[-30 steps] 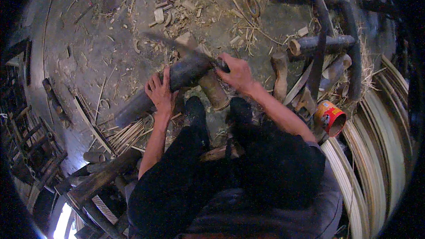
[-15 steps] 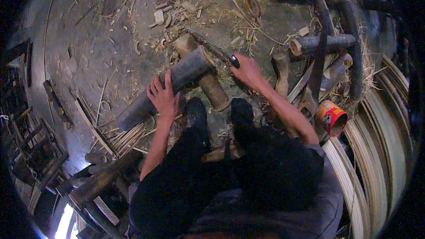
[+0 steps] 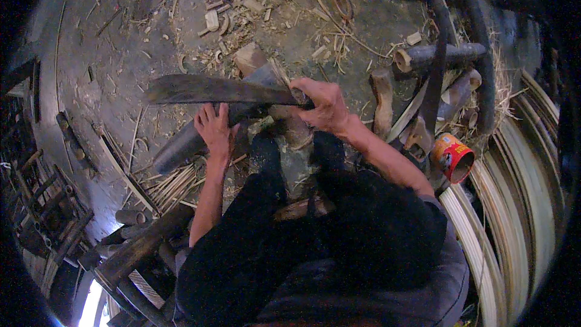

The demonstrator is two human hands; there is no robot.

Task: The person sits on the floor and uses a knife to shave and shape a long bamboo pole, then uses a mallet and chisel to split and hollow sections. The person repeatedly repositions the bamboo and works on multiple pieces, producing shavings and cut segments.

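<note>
A dark machete [image 3: 212,91] is in my right hand [image 3: 324,104], whose fingers are wrapped round its handle. The broad blade points left, lying across the view over a thick, dark bamboo section [image 3: 175,150] and hiding part of it. My left hand [image 3: 216,128] grips the bamboo's near side, fingers curled over its top, close below the blade. The bamboo slants from lower left to upper right. Its upper end rests across a short wooden block [image 3: 249,59], which lies between my feet and is partly covered.
Wood chips [image 3: 212,21] and shavings litter the floor ahead. At right lie bamboo poles [image 3: 436,57], a handsaw [image 3: 433,97], a red and orange can [image 3: 452,158] and long pale strips [image 3: 475,236]. Thin split sticks [image 3: 178,188] and dark logs [image 3: 145,248] lie at left.
My right hand has swung the machete from pointing up-left beyond the bamboo to lying leftward across it. My left hand has shifted slightly down and left on the bamboo.
</note>
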